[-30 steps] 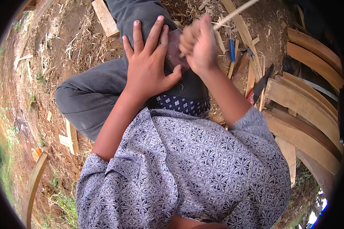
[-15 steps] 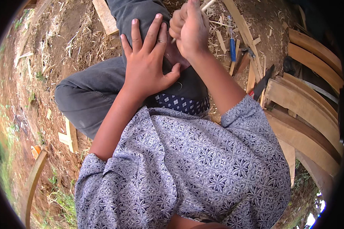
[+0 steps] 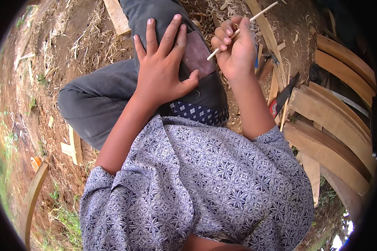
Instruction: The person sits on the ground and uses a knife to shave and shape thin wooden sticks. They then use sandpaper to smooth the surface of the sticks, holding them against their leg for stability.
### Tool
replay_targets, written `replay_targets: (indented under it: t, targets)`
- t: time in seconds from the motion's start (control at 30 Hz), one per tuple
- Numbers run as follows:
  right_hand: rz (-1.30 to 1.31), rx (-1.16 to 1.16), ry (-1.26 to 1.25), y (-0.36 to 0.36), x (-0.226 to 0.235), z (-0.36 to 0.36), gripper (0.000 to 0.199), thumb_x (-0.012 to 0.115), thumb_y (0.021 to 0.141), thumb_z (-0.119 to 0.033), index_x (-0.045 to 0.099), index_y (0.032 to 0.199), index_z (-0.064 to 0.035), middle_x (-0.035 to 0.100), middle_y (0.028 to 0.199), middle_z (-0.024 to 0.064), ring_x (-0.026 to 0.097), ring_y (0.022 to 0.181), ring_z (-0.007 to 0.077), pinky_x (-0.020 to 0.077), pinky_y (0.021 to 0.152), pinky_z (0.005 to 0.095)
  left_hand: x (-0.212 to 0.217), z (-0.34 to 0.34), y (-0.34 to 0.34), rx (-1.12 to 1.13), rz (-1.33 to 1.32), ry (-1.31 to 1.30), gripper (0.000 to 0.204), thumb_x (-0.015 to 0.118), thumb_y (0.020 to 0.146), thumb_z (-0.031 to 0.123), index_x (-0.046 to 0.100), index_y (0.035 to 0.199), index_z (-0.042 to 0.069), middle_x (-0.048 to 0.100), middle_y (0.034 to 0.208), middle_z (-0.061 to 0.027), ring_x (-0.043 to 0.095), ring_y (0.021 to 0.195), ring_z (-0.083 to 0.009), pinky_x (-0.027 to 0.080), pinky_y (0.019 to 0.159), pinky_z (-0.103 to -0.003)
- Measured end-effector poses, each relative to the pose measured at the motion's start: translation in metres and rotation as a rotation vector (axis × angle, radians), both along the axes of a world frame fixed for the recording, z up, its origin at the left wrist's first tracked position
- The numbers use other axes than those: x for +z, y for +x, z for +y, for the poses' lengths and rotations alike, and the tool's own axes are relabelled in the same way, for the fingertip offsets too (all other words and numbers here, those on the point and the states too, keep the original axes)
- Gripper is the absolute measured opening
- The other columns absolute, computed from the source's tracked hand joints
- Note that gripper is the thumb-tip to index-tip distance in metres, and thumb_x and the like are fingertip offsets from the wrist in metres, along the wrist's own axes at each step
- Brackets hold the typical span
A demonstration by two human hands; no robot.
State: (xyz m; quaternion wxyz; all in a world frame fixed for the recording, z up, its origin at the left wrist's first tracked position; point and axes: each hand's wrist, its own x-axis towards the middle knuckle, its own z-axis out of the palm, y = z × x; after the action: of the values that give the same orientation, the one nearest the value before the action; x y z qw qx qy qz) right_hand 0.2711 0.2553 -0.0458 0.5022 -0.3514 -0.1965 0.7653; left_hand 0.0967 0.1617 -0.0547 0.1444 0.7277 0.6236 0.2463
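Note:
My left hand (image 3: 161,69) lies flat with its fingers spread on my thigh in dark grey trousers (image 3: 100,96). Its thumb and finger edges rest on a pinkish-brown sheet (image 3: 197,52) that looks like sandpaper, partly hidden under the hand. My right hand (image 3: 238,52), palm turned up, is closed around a thin, pale wooden stick (image 3: 262,14). The stick slants from upper right to lower left, its lower end over the sheet's right edge. Whether that end touches the sheet I cannot tell.
Wood shavings and offcuts litter the earth ground. To the right lie a long wooden strip (image 3: 266,29), a dark-bladed tool with a red part (image 3: 284,98) and several curved wooden pieces (image 3: 322,108). A plank (image 3: 116,16) lies far left; another curved piece (image 3: 34,201) stands near left.
My right hand has moved right and slightly down off the sheet, turning palm up with the stick. More of the sheet now shows. My left hand stays in place.

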Motion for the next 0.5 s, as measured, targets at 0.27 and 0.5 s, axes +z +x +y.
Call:
replay_targets:
  t: [0.27,0.5]
  targets:
    - [-0.045,0.072,0.227,-0.013,0.005,0.003,0.040,0.040,0.109,-0.040,0.053,0.084,-0.0126,0.031,0.059,-0.0041,0.027,0.052,0.0084,0.0254,0.049,0.0257,0.001,-0.001,0.001,0.006,0.015,-0.009,0.093,0.070,0.072,0.049,0.044,0.150,0.007,0.028,0.165,-0.0089,0.012,0.151,-0.0502,0.015,0.110,-0.076]
    - [-0.100,0.007,0.283,-0.035,-0.009,0.017,0.055,0.039,0.108,-0.047,0.034,0.063,-0.0158,0.024,0.052,-0.0027,0.020,0.046,0.0103,0.0197,0.045,0.0284,0.000,-0.001,0.001,0.006,0.010,-0.001,0.094,0.069,0.072,0.050,0.044,0.150,0.006,0.028,0.164,-0.0089,0.012,0.151,-0.0503,0.015,0.111,-0.076]
